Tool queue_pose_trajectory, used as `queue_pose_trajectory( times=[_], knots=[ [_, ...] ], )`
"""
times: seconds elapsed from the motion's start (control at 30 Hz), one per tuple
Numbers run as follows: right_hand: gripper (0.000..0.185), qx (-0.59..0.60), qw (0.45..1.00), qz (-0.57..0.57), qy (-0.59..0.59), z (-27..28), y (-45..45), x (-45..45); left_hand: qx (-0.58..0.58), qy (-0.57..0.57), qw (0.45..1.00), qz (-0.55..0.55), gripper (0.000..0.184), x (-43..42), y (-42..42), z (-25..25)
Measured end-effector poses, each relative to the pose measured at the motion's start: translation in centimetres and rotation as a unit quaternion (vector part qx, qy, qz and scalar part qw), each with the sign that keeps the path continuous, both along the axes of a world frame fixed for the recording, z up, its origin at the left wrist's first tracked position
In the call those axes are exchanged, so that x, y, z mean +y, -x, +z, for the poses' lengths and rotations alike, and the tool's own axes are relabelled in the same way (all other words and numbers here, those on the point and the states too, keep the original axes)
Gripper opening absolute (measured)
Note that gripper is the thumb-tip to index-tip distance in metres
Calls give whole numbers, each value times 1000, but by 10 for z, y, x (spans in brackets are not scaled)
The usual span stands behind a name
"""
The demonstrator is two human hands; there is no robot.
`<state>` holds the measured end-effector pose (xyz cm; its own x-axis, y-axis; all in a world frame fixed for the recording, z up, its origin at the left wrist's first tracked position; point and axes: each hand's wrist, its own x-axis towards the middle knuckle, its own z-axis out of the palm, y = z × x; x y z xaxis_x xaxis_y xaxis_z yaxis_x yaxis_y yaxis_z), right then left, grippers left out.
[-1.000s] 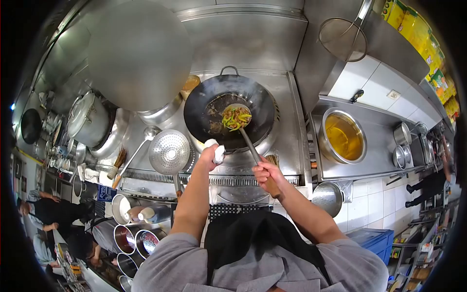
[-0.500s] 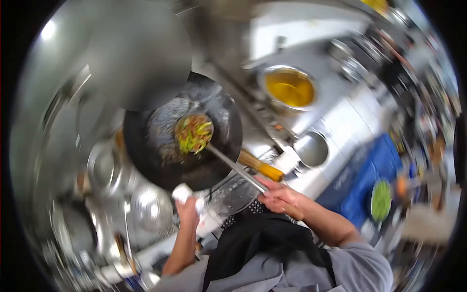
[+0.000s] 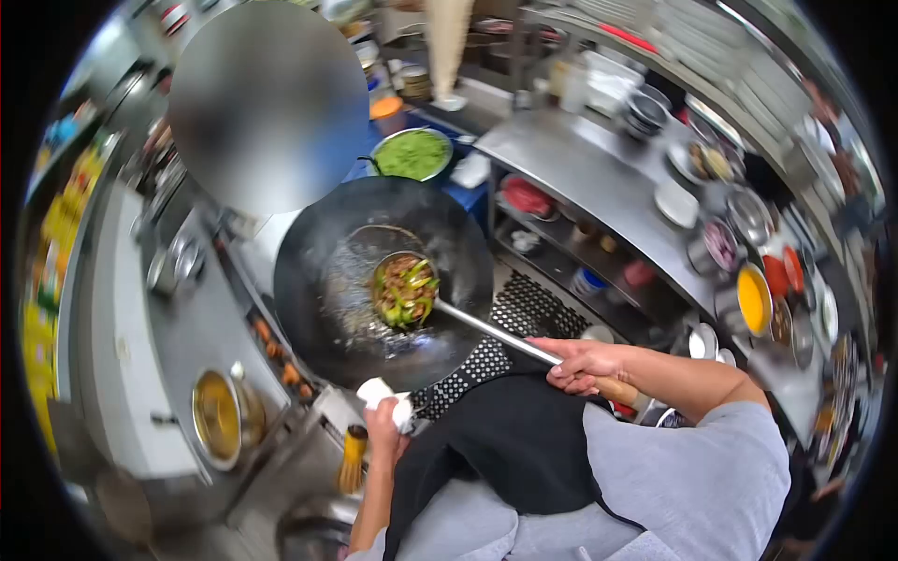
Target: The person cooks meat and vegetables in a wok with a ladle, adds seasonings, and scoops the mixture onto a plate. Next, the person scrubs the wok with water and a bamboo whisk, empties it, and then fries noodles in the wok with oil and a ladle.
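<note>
My left hand (image 3: 383, 428) is closed around a folded white cloth (image 3: 386, 400) at the near rim of a large black wok (image 3: 309, 271). In my right hand (image 3: 582, 365) is the long handle of a ladle (image 3: 500, 334), gripped near its wooden end. The ladle's bowl is inside the wok, heaped with green pepper strips and browned meat-like pieces (image 3: 406, 292). Oily liquid glistens on the wok's inner surface. The cloth hides what my left fingers press against.
A steel worktable (image 3: 580, 173) with bowls and plates stands ahead to the right. Beyond the wok sits a bowl of chopped greens (image 3: 412, 152). On the left are a pot of yellow liquid (image 3: 217, 419) and a bamboo brush (image 3: 353, 460). Black perforated matting (image 3: 533, 309) covers the floor.
My body and view have turned from the stove toward the steel worktable. The wok has come along with my left hand, and the filled ladle stays over it in my right.
</note>
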<state>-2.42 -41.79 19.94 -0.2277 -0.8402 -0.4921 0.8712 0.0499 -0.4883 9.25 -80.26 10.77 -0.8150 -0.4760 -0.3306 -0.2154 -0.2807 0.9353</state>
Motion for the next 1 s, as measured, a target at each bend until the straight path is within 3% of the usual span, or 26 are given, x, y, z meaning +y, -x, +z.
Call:
queue_pose_trajectory(
  times=[0.03, 0.1, 0.13, 0.33, 0.53, 0.7, 0.8, 1.0],
  knots=[
    [80, -6, 998, -55, 8, -3, -13, 12, 21, 47, 996, -78, 6, 11, 25, -6],
    [79, -19, 986, -163, 20, -5, -40, 37, -36, -119, 982, -142, 5, 46, 72, -9],
    [78, -16, 979, -201, 4, 15, -47, 43, -59, -136, 975, -166, 5, 59, 97, -3],
    [77, -14, 912, -409, 12, 4, -48, 108, -86, -176, 920, -339, 13, 197, 237, -12],
    [78, 13, 856, -516, 24, 18, -24, 173, -76, -168, 903, -389, 17, 305, 313, 14],
    [77, 43, 803, -594, 9, 44, -15, 212, 48, -148, 919, -363, 15, 358, 362, 26],
    [77, 71, 777, -624, -36, 38, -3, 226, 58, -134, 933, -329, 23, 367, 384, 30],
    [81, 90, 744, -628, -209, -11, 29, 242, 70, -125, 934, -327, 22, 352, 404, 37]
  ],
)
